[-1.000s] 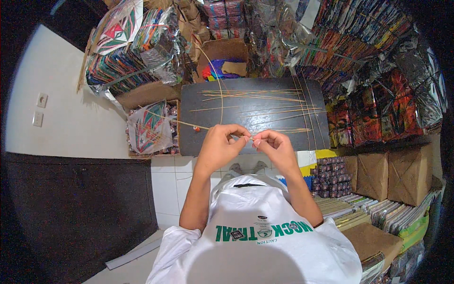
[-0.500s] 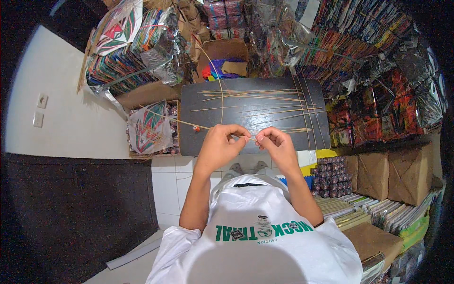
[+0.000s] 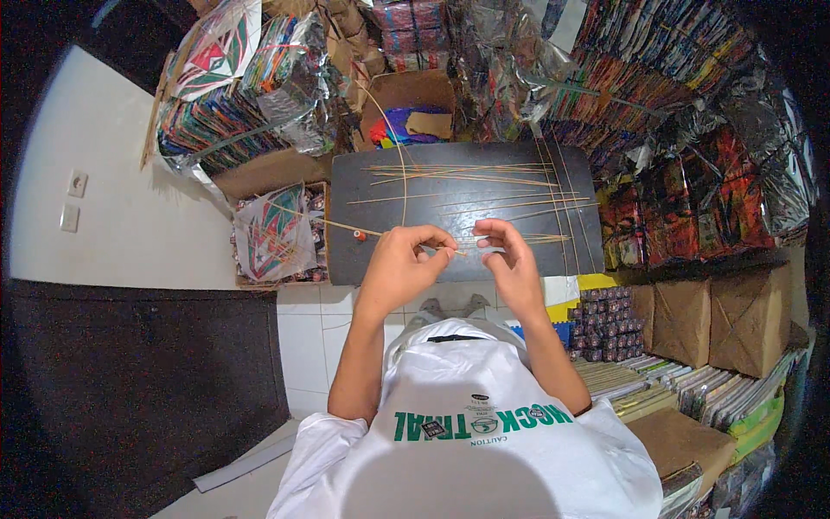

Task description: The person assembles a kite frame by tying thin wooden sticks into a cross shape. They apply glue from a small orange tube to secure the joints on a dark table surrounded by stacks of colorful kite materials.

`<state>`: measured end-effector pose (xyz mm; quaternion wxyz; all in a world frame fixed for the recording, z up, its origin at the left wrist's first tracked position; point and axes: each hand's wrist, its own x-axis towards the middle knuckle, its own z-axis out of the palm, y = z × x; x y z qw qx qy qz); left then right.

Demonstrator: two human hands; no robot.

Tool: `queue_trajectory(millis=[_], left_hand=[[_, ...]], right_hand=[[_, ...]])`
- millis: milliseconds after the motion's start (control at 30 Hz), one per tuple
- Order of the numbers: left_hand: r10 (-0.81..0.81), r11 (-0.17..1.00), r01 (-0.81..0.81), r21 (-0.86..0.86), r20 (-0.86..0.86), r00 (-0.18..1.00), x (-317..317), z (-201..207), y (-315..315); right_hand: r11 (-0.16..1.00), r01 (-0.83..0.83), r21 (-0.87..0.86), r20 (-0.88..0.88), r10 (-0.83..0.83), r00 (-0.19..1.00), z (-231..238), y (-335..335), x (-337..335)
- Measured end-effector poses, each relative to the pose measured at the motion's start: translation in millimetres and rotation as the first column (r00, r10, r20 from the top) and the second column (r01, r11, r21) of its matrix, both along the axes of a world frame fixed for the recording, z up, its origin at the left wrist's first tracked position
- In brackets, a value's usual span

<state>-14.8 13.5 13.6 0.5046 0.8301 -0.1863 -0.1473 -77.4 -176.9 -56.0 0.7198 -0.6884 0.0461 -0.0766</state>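
Observation:
My left hand (image 3: 408, 265) is closed over the near edge of the dark table, thumb and forefinger pinched on thin bamboo sticks. One, a curved bamboo stick (image 3: 404, 177), arcs up and away from the hand past the far edge. Another, a straight bamboo stick (image 3: 333, 224), runs out to the left; a short end shows past the fingertips. My right hand (image 3: 511, 266) is just right of that end, its thumb and fingers apart, with nothing visible in it. A small orange and white spool (image 3: 360, 235) lies beside my left hand.
Several loose bamboo sticks (image 3: 493, 204) lie across the dark table (image 3: 363, 164). At its left is a carton (image 3: 325, 259) with patterned kite sheets (image 3: 268, 233). Wrapped stacks (image 3: 692, 199) crowd the right and back. Small dark boxes (image 3: 609, 320) are piled near right.
My right hand has let go at the pinch point and drawn back slightly to the right, its fingers spreading. The curved stick has shifted a little left; my left hand keeps its pinch.

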Motion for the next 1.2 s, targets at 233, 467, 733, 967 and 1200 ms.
queue_trajectory(millis=[233,467,733,967,1200], left_hand=[[-0.032,0.999,0.032,0.017,-0.019,0.999,3,1,-1],[-0.040,0.997,0.041,0.061,-0.019,0.999,4,1,-1],[-0.090,0.993,0.087,0.085,0.035,0.995,6,-3,1],[-0.206,0.971,0.200,0.134,0.030,0.978,7,-2,5],[-0.359,0.927,0.363,0.092,-0.055,0.932,11,0,10]], right_hand=[[0.984,-0.169,0.064,0.002,0.169,0.986,8,1,2],[0.980,-0.107,0.170,-0.053,0.117,0.992,10,6,0],[0.988,-0.083,0.128,-0.022,0.087,0.996,12,3,4],[0.988,-0.130,0.079,0.033,0.128,0.991,12,4,8],[0.985,-0.162,0.067,0.084,0.156,0.984,20,6,12]])
